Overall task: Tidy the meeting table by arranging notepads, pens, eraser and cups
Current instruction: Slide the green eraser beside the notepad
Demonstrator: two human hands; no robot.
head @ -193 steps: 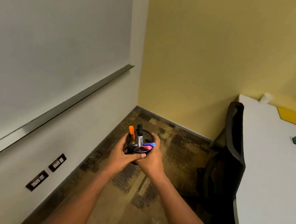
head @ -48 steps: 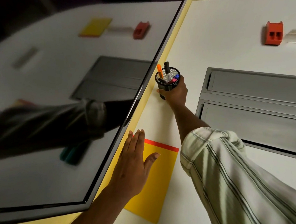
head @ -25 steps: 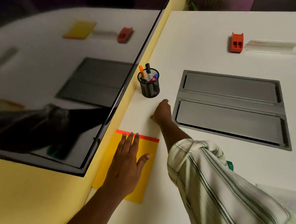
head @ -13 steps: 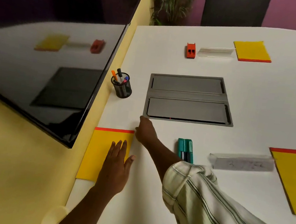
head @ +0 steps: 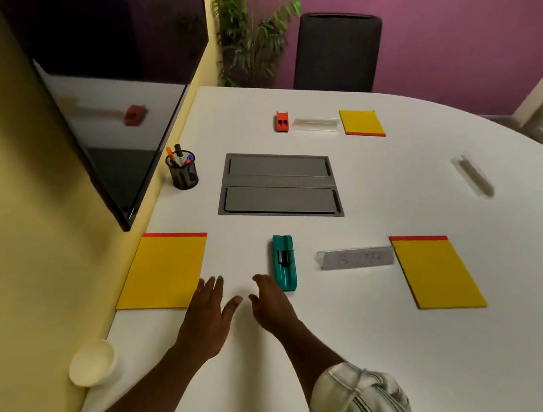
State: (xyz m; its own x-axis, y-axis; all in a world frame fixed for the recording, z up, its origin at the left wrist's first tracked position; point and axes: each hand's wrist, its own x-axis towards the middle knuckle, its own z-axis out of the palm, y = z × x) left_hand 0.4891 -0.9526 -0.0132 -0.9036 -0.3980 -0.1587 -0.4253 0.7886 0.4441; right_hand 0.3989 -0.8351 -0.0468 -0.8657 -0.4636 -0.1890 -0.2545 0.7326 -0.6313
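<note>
A black mesh pen holder (head: 183,170) with several markers stands on the white table (head: 383,341) near the wall screen. My left hand (head: 208,318) lies flat on the table, fingers straight, just right of a yellow notepad (head: 165,271). My right hand (head: 271,304) hovers with loosely bent fingers beside the near end of a teal eraser (head: 284,262), holding nothing. Two more yellow notepads lie at the right (head: 437,272) and at the far side (head: 362,122). An orange eraser (head: 282,121) sits at the far side. A white cup (head: 91,367) stands at the table's near left corner.
A grey cable hatch (head: 281,184) is set into the table's middle. Clear name holders lie near the teal eraser (head: 356,262), by the orange eraser (head: 315,123) and at the far right (head: 474,175). A black screen (head: 109,63) hangs on the left wall. A black chair (head: 337,52) and a plant (head: 251,37) stand beyond the table.
My right hand let go of the pen holder, left it by the screen and drew back to the teal eraser. My left hand slid off the yellow notepad onto the table.
</note>
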